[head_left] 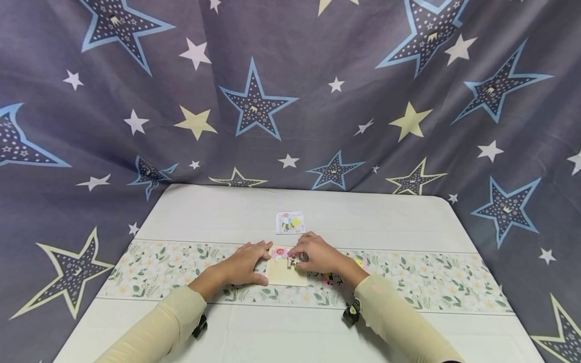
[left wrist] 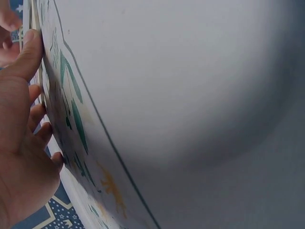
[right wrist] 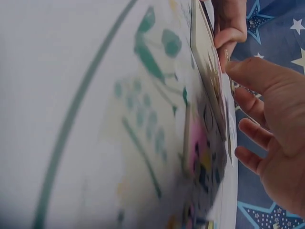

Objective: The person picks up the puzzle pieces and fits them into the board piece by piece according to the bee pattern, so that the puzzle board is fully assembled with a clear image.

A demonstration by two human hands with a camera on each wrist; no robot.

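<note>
I watched the right hand (head_left: 316, 255) pinch a piece (head_left: 290, 262) near the board's (head_left: 282, 278) one o'clock, apparently mid-fitting, needing alignment, left hand (head_left: 246, 263) spread at nine.

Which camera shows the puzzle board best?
The head view: it looks down on the puzzle board, showing most of its top. The right wrist view catches it steeply slanted; the left wrist view, at most a sliver.

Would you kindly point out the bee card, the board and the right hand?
Bee card (head_left: 290, 223): head view, middle of its printed face.
Board (head_left: 283, 274): head view, bare surface towards its near edge.
Right hand (head_left: 316, 254): head view, back of the hand.
</note>
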